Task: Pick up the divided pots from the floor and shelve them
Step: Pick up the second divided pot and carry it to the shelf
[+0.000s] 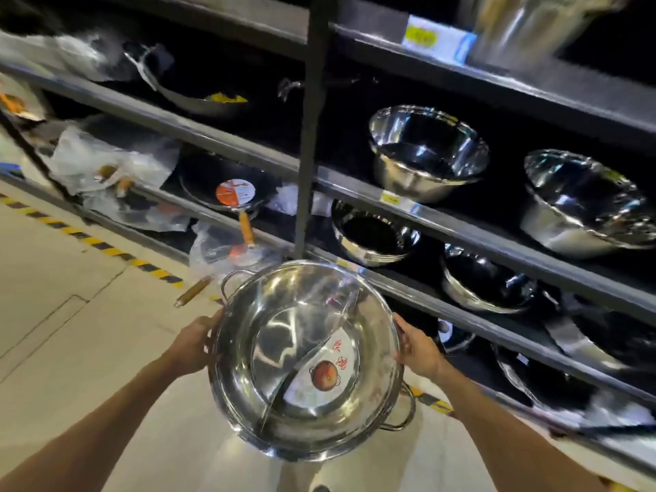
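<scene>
Divided pot [305, 360] held in the air in front of the shelving [461, 225], above the floor [71, 314], not touching either. Steel, shiny, curved partition running through the middle; round label with red characters and a pot drawing lies in the right-hand compartment. Loop handle at its upper left, another at lower right.

Left hand [193, 344] on the pot's left rim, fingers closed around the edge. Right hand [420, 349] on the right rim, fingers wrapped on it likewise. Both forearms bare.

Shelving: dark metal, several tiers, one upright post near the middle. Right of the post, steel bowls [426, 150] stand tilted on three tiers. Left of the post, a dark pan with an orange label [234, 193] and wooden handle, plus crumpled plastic wrapping [106, 161]. Yellow-black hazard tape [106, 248] runs on the floor along the shelving's base. Frame is motion-blurred toward the edges.
</scene>
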Motion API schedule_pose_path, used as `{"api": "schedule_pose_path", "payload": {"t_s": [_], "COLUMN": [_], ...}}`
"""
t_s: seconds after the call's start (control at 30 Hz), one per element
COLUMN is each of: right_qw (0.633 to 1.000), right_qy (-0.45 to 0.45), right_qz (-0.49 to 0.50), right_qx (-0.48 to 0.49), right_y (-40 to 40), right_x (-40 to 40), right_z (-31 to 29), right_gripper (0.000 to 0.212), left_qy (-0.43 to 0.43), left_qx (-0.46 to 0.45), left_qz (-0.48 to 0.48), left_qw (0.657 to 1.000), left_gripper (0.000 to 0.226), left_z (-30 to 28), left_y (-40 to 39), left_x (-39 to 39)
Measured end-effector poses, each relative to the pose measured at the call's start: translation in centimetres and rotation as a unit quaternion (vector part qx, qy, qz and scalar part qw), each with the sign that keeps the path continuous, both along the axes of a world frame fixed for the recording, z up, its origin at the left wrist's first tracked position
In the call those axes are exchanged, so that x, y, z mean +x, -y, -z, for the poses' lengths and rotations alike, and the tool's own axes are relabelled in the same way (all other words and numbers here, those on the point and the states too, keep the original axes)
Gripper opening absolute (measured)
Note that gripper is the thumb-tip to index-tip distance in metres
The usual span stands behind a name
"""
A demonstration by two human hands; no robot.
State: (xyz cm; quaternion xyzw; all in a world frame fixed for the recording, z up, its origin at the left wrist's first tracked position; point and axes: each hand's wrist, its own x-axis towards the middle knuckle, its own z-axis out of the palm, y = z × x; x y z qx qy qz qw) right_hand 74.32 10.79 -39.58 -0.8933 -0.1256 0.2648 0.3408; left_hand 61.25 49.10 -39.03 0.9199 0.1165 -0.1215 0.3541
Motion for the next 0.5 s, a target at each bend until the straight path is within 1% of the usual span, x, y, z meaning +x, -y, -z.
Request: {"api": "schedule_pose_path", "payload": {"t_s": [0.03,0.1,0.17,0.23,0.37,0.5], "right_qw": [1.0,0.998,0.995,0.993,0.992,0.991], "right_qy": [0.002,0.012,0.02,0.007,0.026,0.021], "right_qz": [0.017,0.055,0.09,0.116,0.12,0.132], "right_qx": [0.004,0.021,0.03,0.022,-0.01,-0.015], "right_y": [1.9,5.2,8.1,10.2,12.7,13.4], "right_x": [-0.8,-2.3,-3.7,-4.5,-5.3,-4.9], "right_z": [-0.3,-0.7,-0.1,0.7,2.2,3.7], "right_gripper": [0.081,0.078,0.077,0.076,0.083,0.077], "left_qy": [0.021,0.06,0.037,0.024,0.013,0.027], "left_qx": [-0.016,-0.032,-0.014,0.003,0.007,0.007], "left_qz": [0.029,0.088,0.124,0.132,0.157,0.184], "left_qw": [0.999,0.994,0.992,0.991,0.987,0.983], "left_gripper": [0.069,0.08,0.075,0.081,0.071,0.069], "left_z": [-0.3,-0.4,-0.4,0.3,1.4,2.1], "left_y": [1.4,3.8,6.1,7.7,10.0,10.7], "left_x": [0.8,2.7,4.1,5.5,7.2,8.8]}}
